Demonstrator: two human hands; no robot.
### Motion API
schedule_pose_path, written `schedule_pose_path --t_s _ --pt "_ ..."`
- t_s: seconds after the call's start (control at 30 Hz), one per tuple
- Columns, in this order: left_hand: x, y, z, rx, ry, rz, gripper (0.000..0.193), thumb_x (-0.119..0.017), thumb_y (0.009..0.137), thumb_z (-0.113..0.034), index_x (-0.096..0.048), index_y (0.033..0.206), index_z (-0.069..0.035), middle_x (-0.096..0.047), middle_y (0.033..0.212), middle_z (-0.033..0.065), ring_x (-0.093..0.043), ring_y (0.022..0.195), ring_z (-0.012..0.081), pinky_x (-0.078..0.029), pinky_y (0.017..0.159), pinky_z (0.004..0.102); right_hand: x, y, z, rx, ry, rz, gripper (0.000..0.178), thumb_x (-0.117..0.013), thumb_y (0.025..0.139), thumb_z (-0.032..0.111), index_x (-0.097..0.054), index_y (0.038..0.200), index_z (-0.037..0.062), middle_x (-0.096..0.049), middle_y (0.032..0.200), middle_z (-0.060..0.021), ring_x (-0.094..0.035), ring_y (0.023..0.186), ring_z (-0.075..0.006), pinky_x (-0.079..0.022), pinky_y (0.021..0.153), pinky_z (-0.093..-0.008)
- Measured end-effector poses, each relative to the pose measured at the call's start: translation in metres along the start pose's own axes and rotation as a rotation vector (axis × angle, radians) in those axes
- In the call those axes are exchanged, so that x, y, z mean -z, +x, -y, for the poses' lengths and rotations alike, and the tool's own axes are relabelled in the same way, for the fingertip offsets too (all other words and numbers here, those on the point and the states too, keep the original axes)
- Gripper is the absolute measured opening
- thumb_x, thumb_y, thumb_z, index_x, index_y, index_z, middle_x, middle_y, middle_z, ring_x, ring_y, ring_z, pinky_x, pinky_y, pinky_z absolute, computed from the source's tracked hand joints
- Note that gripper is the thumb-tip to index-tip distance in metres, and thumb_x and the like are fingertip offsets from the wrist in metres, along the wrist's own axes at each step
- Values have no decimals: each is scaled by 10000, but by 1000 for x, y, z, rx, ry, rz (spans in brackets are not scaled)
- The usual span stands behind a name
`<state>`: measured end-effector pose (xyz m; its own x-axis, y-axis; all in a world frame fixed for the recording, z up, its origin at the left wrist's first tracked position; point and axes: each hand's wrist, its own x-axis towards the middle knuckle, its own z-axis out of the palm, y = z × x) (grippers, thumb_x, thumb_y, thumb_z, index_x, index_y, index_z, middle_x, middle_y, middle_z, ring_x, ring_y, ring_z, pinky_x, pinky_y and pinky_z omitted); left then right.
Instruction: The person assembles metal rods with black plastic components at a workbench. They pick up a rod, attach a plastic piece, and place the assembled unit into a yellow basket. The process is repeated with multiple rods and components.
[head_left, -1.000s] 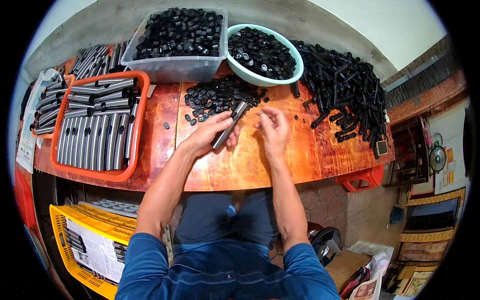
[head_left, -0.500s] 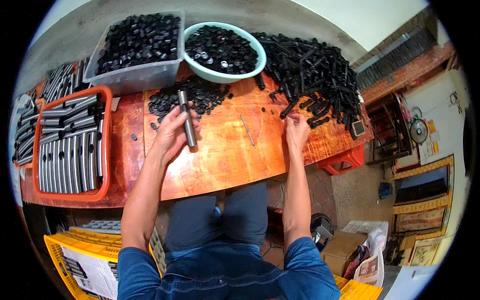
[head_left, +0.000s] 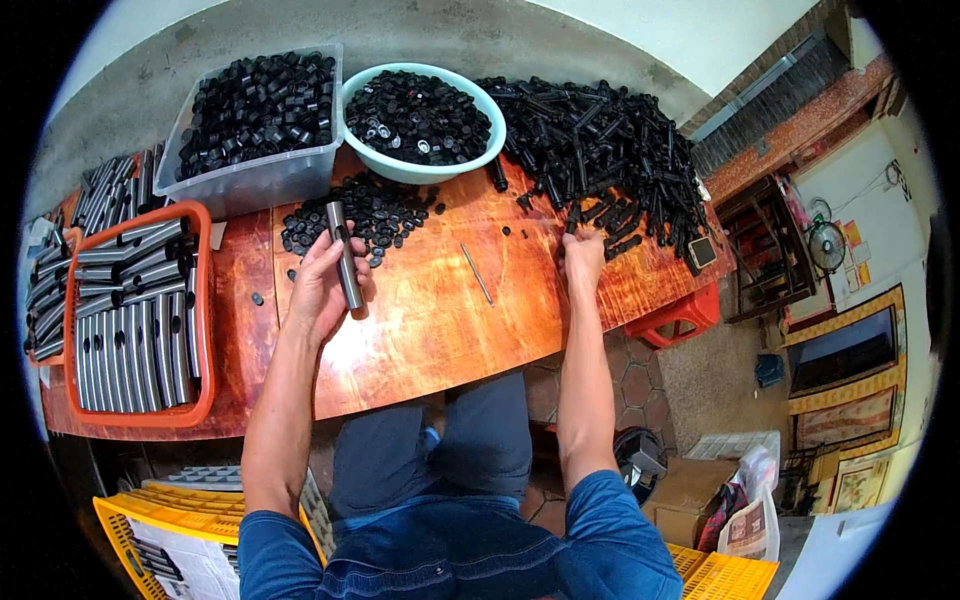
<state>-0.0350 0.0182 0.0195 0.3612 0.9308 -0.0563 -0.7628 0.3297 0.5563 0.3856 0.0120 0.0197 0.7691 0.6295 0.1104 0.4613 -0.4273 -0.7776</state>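
A shiny metal tube (head_left: pixel 346 262) with a dark hole in its side is held tilted in my left hand (head_left: pixel 322 288), fingers and thumb around it. It hovers over the wooden table, just in front of scattered small black caps (head_left: pixel 385 215). My right hand (head_left: pixel 584 262) is at the near edge of a heap of black plastic rod-like parts (head_left: pixel 600 150). Its fingers are closed around the end of one black plastic part (head_left: pixel 572 217). Between the hands a thin metal rod (head_left: pixel 476 273) lies on the table (head_left: pixel 430 330).
At the left, an orange-red basket (head_left: pixel 205 330) holds several metal tubes. Behind stand a clear plastic bin (head_left: pixel 250 190) of black cylindrical pieces and a pale green basin (head_left: pixel 425 172) of black caps. A red stool (head_left: pixel 680 315) is beyond the table's right edge; a yellow crate (head_left: pixel 130 540) is lower left.
The whole view has shifted slightly. My right hand has turned more upright, its fingers now around a black part at the heap's edge. My left hand keeps the tube in much the same pose.
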Motion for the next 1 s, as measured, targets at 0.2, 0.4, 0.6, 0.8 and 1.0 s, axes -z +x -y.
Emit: schedule_pose_path --t_s 0.2,0.4,0.6,0.8,1.0 --pt "2 -2 -1 2 -24 -37 316 -551 1020 -164 -513 1314 -55 -625 979 99 -603 768 203 -535 695 308 14 -117 41 198 528 364 326 -648 932 28 -578 1240 -53 -606 826 12 -533 732 -48 -435 638 -206" --pt "-1 -4 1 -18 8 -10 319 -561 1014 -162 -514 1311 -52 -658 1068 154 -617 749 202 -537 702 311 -6 -206 66 68 810 850 376 -630 967 114 -582 1299 -56 -690 992 -90 -624 740 -89 -483 575 -218" --pt "-3 -3 -1 -3 48 -5 404 -637 986 -156 -474 1342 -54 -634 1186 188 -629 818 153 -554 722 252 -34 -240 67 -258 1065 1197 419 -612 988 168 -551 1326 -72 -698 962 -154 -658 719 -163 -496 558 -250" --pt "10 1 1 -58 174 -23 521 -724 922 -124 -456 1364 -59 -668 1108 150 -666 922 159 -566 749 243 -37 -240 75 -326 1070 1332 431 -553 1029 221 -519 1348 -66 -688 964 -148 -645 710 -148 -492 555 -225" --pt "8 2 1 -84 200 -80 525 -722 922 -109 -469 1380 -66 -652 1082 102 -658 988 165 -563 817 277 -40 -246 87 -120 771 1213 323 -504 1052 223 -574 1261 -14 -667 837 -74 -564 595 -82 -419 505 -190"
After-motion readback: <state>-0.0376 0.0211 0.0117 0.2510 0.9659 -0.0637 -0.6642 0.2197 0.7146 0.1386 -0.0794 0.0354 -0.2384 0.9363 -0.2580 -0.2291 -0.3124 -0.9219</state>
